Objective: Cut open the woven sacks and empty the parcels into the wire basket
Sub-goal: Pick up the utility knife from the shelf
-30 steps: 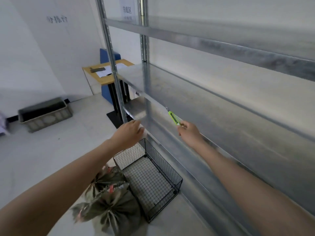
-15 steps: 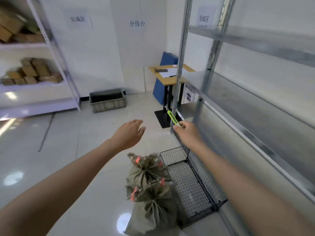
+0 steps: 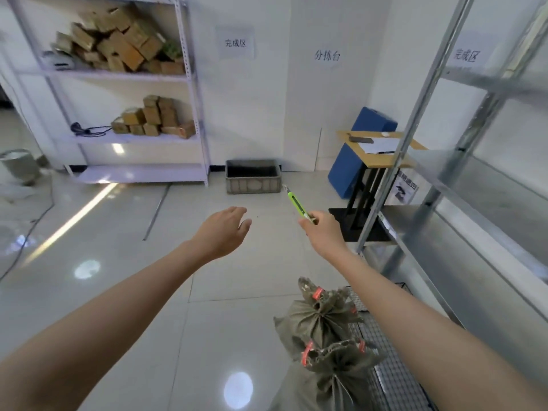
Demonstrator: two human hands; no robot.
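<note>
Wire basket (image 3: 385, 378) beside two tied sacks (image 3: 323, 315) on tiled floor; your right hand (image 3: 324, 232) gripped green cutter (image 3: 298, 204), left hand (image 3: 225, 229) released.

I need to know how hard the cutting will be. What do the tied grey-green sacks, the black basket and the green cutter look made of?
Grey-green sacks: apparently woven plastic fabric, matt, creased where gathered under red ties. Black basket: thin wire grid, likely coated metal. Green cutter in the right hand: glossy plastic body, with a small metal-looking tip.
</note>
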